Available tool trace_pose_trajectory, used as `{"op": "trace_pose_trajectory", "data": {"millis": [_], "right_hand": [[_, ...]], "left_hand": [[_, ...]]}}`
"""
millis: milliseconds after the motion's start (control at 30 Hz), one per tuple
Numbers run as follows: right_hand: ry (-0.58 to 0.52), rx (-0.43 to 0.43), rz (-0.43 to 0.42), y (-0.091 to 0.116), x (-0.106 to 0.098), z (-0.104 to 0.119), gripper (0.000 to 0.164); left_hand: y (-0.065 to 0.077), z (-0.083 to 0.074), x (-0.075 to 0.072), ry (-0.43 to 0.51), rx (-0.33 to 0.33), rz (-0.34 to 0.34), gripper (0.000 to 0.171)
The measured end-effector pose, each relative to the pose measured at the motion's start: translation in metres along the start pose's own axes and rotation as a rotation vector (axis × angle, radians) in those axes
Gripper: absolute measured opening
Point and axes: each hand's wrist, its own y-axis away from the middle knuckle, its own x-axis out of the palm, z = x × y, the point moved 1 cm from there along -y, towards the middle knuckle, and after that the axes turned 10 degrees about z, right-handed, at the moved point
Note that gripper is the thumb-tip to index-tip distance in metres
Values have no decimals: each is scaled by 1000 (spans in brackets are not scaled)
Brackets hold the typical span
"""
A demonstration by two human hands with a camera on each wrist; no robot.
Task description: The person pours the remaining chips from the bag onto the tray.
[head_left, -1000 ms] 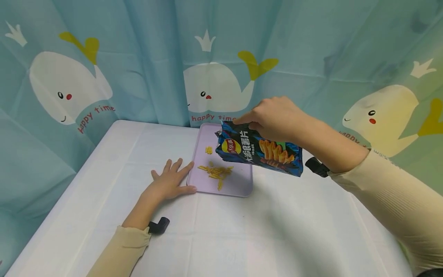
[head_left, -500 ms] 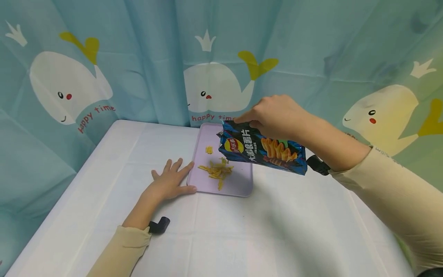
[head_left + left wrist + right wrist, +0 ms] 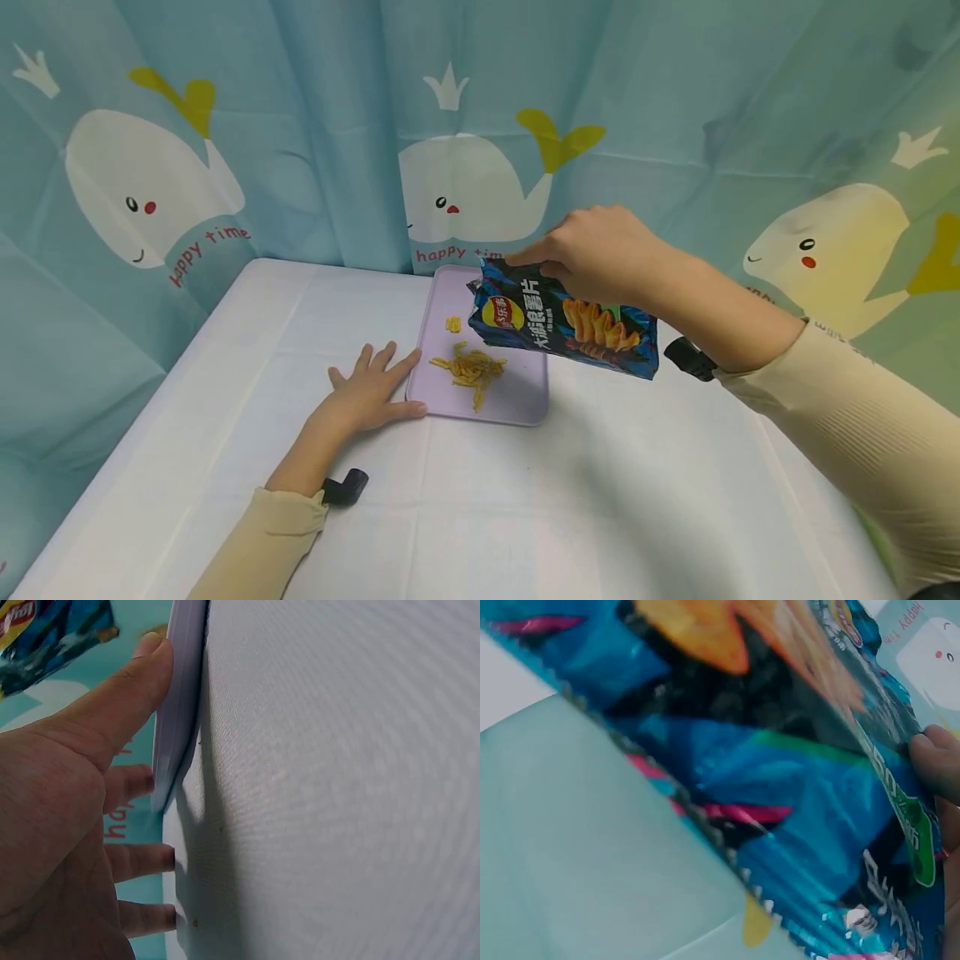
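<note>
My right hand (image 3: 596,254) grips a blue and black bag of potato chips (image 3: 558,321) by its upper side, tilted with its torn end to the left, above a lilac tray (image 3: 517,404). In the right wrist view the bag (image 3: 727,772) fills most of the picture, with a thumb (image 3: 939,761) pressing its edge. A heap of yellow chip pieces (image 3: 472,367) lies on the tray, and a smaller clump (image 3: 453,323) sits behind it. My left hand (image 3: 367,392) is spread on the table, its thumb and forefinger touching the tray's left rim (image 3: 180,690).
The white cloth-covered table (image 3: 465,517) carries the tray near its back edge. A blue curtain (image 3: 330,150) with printed whales hangs right behind. Each wrist wears a black camera mount, such as the left one (image 3: 347,488).
The heap of chip pieces on the tray has grown. The bag swung slightly right, then back left, with my right hand. My left hand has stayed still.
</note>
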Motion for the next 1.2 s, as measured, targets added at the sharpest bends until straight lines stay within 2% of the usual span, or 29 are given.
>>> {"op": "trace_pose_trajectory", "data": {"millis": [433, 700, 933, 1200], "right_hand": [[8, -1, 26, -2, -2, 2, 38], [8, 23, 67, -2, -11, 0, 40], [23, 11, 122, -4, -19, 4, 41], [26, 15, 116, -7, -21, 6, 41]], "left_hand": [[-1, 1, -1, 0, -13, 6, 91], [-1, 1, -1, -5, -7, 8, 91], [-1, 2, -1, 2, -1, -1, 91], [-1, 1, -1, 2, -4, 6, 91]]}}
